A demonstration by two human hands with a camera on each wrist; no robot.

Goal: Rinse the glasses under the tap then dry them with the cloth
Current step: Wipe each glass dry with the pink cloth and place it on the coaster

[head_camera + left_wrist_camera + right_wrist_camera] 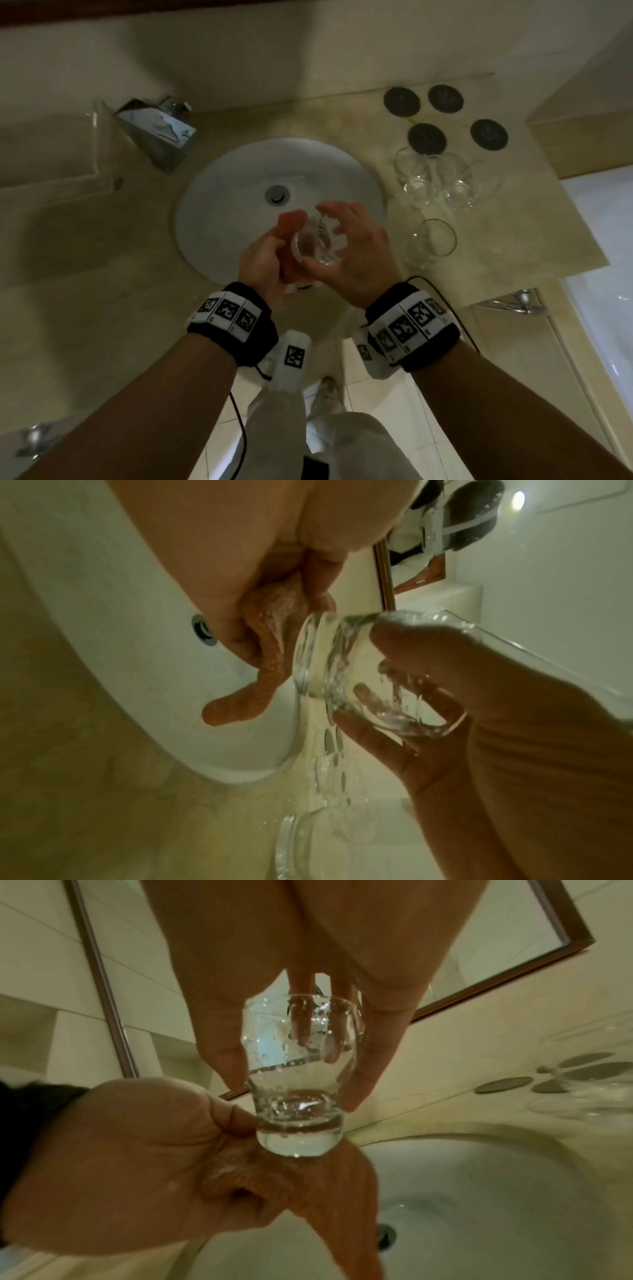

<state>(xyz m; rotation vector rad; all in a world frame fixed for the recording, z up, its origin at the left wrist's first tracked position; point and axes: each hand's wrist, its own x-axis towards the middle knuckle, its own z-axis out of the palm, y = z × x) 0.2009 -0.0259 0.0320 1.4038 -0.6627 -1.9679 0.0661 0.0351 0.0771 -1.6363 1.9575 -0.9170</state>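
Over the front of the white sink (219, 192), my right hand (352, 240) grips a small clear wet glass (317, 245). In the right wrist view two fingers (301, 1020) reach inside the glass (301, 1074), with the thumb and another finger outside. My left hand (262, 260) holds a bunched orange cloth (287, 222) against the glass's thick base (298, 1139). The left wrist view shows the cloth (270, 647) in the curled fingers, right beside the glass (356, 674). No tap is in sight.
Three more clear glasses (416, 178) (462, 186) (435, 241) stand on the beige counter right of the sink, behind them several dark round coasters (401, 101). A metal tissue box (157, 133) and a clear tray (51, 157) sit at the left. The drain (276, 194) lies mid-basin.
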